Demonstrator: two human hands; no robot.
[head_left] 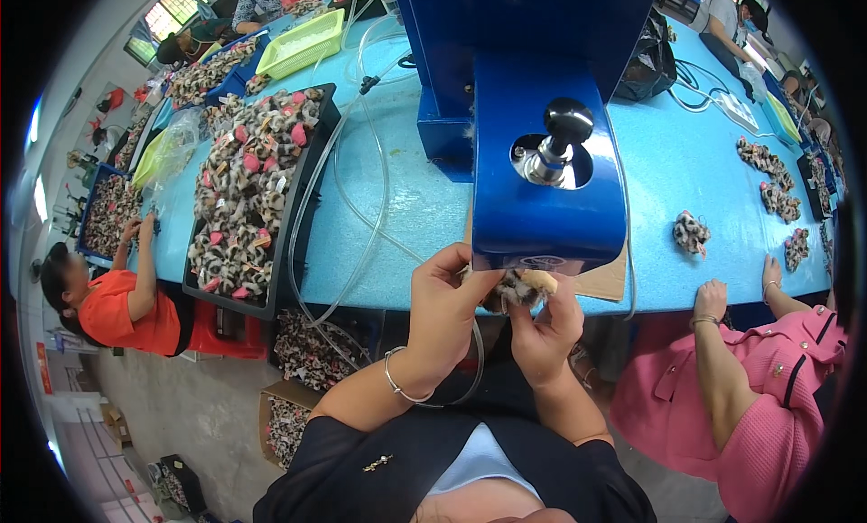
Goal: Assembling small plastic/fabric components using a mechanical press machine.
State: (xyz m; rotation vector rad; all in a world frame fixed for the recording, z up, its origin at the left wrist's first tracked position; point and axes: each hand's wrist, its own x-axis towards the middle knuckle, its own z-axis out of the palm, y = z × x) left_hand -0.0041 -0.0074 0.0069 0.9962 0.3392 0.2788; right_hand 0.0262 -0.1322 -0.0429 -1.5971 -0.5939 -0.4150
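Between my two hands is a small plush piece [517, 293] of grey, black and white fur with a tan part, held just under the front of a blue machine [549, 225]. My left hand [449, 297] pinches its left side, fingers curled and close to the machine's lower edge. On the other side my right hand [547, 329] grips it between thumb and fingers. A black ball knob [568, 121] on a metal stem stands in an oval opening of the machine. The machine hides part of the plush piece and some fingertips.
A black tray [316, 153] heaped with furry pieces and pink bits stands left. Clear tubing [336, 162] loops beside it. Right, a plush piece [691, 233] lies near a pink-clad person's hand [710, 299]. A person in orange [135, 306] sits left; a carton [284, 424] of pieces stands below.
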